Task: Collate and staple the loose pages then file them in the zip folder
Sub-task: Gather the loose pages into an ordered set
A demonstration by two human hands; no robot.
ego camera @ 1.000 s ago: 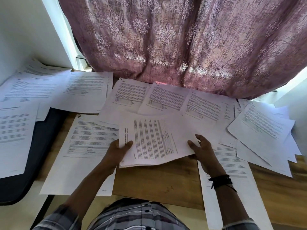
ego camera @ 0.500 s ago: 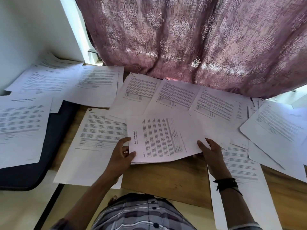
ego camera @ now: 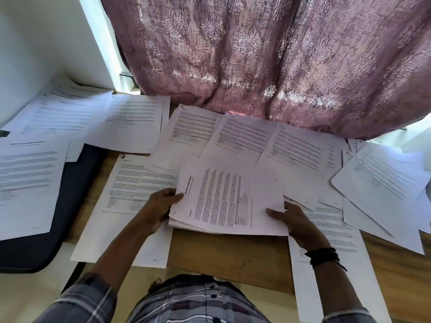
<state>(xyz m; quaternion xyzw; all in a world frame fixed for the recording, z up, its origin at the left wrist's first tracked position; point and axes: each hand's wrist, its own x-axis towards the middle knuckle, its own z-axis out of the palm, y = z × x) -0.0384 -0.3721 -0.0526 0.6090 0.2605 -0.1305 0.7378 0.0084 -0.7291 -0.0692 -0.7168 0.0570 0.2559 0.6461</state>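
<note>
A stack of printed pages lies sideways over the wooden table, its title edge to the left. My left hand grips the stack's left edge, thumb on top. My right hand holds the stack's lower right corner, thumb lying on the top sheet. Loose printed pages are spread all over the table behind and beside the stack. A dark zip folder lies at the left, partly covered by a sheet. No stapler is visible.
A mauve patterned curtain hangs over the table's far edge. A white wall stands at the left. More sheets overlap at the right edge, and one long sheet lies under my right forearm.
The stack's sheets have been drawn together and squared up. My left hand went from thumb-on-top to fingers open at the edge, then back to gripping it.
</note>
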